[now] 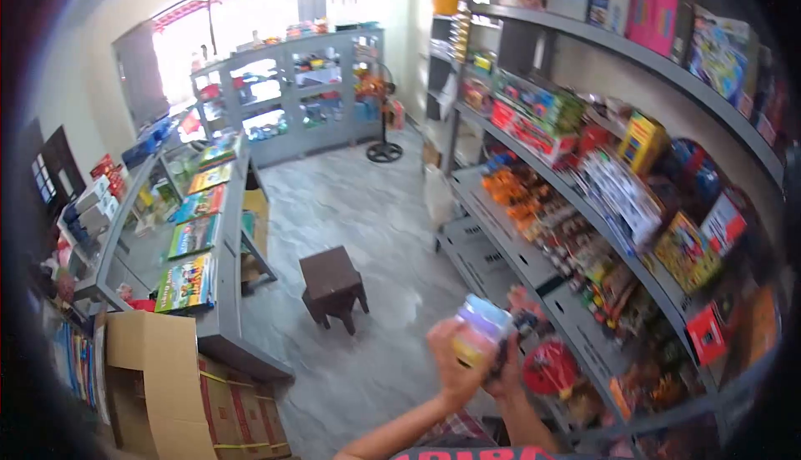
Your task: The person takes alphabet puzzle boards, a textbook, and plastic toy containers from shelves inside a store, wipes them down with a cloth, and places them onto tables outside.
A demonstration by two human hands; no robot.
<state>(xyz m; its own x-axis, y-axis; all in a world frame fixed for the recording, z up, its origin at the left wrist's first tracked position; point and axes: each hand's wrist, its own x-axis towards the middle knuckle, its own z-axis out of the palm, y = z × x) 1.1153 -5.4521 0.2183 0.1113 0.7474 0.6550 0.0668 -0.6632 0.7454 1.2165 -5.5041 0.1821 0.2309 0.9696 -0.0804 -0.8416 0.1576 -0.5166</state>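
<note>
My left hand (451, 366) has its fingers closed around a small pastel pack (484, 320), banded in blue, purple and yellow. Its exact kind is too blurred to tell. Close beside it, my right hand (504, 378) is closed on a dark object (502, 351) that lies against the pack's right side; what it is I cannot make out. Both hands are in front of my body, near the lower shelves on the right. A red round item (549, 366) sits on the shelf just right of my right hand.
A grey shelf rack (576, 178) with toys and boxes curves along the right. A brown stool (334, 272) stands on the marbled floor. On the left are a glass counter (133, 247) with books and an open cardboard box (171, 368). A pedestal fan (384, 152) stands farther back.
</note>
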